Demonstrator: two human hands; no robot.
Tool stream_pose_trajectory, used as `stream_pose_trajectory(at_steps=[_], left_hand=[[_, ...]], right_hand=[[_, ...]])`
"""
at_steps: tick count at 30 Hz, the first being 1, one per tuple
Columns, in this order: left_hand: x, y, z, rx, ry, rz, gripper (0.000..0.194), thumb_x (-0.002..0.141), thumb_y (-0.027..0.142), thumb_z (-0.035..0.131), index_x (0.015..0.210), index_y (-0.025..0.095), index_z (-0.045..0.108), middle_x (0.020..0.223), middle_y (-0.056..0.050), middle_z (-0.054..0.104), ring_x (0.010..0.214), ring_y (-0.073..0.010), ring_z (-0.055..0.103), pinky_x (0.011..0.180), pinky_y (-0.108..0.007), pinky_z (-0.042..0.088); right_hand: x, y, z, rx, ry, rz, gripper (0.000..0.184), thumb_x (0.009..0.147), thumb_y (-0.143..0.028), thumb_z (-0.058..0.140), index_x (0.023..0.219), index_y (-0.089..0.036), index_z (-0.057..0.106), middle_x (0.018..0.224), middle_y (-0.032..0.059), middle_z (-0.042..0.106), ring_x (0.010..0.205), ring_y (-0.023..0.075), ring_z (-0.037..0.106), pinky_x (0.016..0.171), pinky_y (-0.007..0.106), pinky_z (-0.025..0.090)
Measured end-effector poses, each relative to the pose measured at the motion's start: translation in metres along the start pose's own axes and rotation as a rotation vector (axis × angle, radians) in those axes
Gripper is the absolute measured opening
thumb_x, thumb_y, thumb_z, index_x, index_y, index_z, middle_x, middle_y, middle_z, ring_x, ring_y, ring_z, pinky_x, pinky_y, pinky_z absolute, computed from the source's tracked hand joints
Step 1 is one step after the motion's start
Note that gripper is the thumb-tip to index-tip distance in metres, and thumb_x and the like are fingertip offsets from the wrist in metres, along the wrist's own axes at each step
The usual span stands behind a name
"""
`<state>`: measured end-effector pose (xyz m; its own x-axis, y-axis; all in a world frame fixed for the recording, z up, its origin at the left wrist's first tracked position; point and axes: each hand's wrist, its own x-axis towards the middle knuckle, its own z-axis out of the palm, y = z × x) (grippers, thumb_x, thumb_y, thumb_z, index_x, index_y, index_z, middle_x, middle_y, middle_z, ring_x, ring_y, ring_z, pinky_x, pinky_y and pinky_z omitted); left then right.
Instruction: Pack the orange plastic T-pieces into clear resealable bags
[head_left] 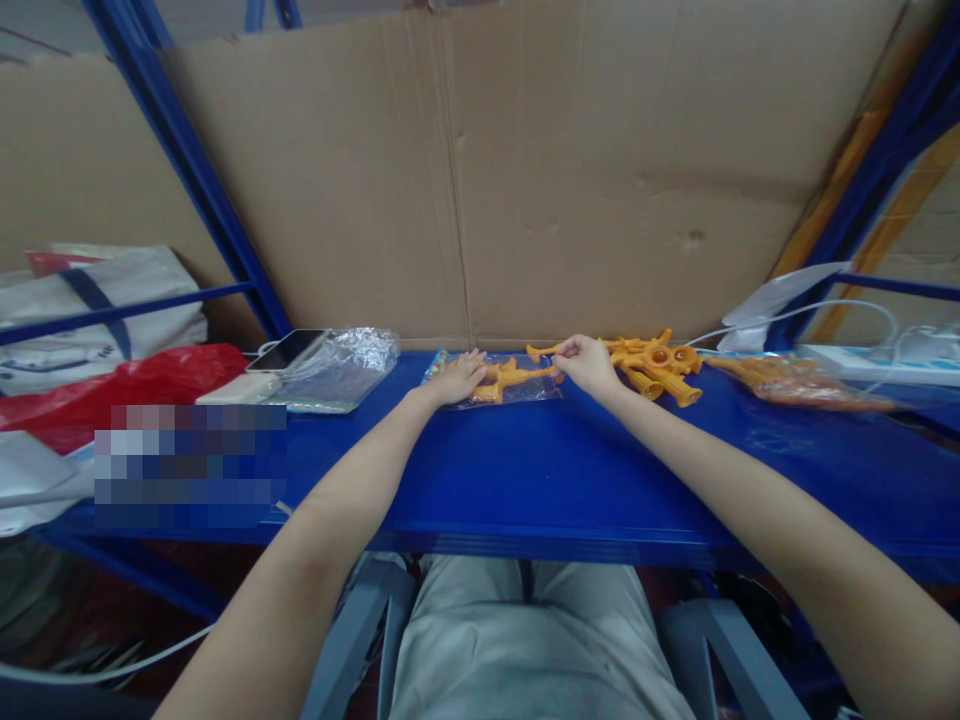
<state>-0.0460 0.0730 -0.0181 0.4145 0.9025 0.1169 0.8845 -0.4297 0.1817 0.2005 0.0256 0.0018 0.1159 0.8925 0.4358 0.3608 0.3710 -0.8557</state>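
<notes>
Head view: the left hand point(459, 380) is lying palm down, fingers extended, over the left part of a clear plastic bag point(532, 392). The bag is lying flat on a blue metal worktop point(525, 480) and is extending from beneath the left hand toward the right hand point(583, 362). Inside the bag, an orange plastic piece of irregular, branching shape point(514, 376) is showing between the two hands. A multicoloured printed strip point(436, 366) is appearing at the bag's left end, just beside the left hand.

The right hand is bending its fingers toward the thumb at the bag's right end. Whether the fingertips are pinching the film or an orange piece cannot be told.

Just beyond the right hand, on its right, a loose pile of orange plastic pieces with flared, trumpet-like ends point(660, 362) is resting on the worktop. Farther right of that hand, a clear bag filled with orange pieces point(806, 382) is lying near a white power strip point(892, 364).

To the left of the left hand, a stack of clear plastic packaging point(341, 378) is lying beside a black-screened phone point(289, 350). Farther left, a bright red plastic bag point(150, 385) is lying crumpled. Beyond both hands, a brown cardboard panel point(562, 180) is standing behind the worktop.
</notes>
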Motion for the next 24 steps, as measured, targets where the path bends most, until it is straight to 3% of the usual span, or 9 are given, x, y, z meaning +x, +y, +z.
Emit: stream_pose_trajectory(at_steps=[15,24], left_hand=[[-0.006,0.011,-0.009,-0.075,0.004,-0.030,0.069,0.092,0.050,0.004,0.148,0.014,0.024,0.155,-0.004,0.018,0.143,-0.0166,0.008,0.116,-0.031,0.009],[-0.009,0.014,-0.011,-0.109,-0.004,-0.066,0.067,0.093,0.045,0.005,0.148,0.012,0.024,0.155,-0.004,0.015,0.143,-0.0170,0.008,0.116,-0.031,0.009]], right_hand=[[-0.003,0.007,0.004,0.101,-0.001,-0.080,0.022,0.063,-0.023,0.065,0.068,-0.021,0.044,0.053,-0.0068,0.052,0.043,0.0107,0.059,0.041,0.019,0.043],[0.001,0.008,-0.001,0.111,0.018,-0.077,0.021,0.062,-0.015,0.065,0.067,-0.020,0.045,0.053,-0.0068,0.052,0.041,0.0084,0.056,0.040,0.018,0.041]])
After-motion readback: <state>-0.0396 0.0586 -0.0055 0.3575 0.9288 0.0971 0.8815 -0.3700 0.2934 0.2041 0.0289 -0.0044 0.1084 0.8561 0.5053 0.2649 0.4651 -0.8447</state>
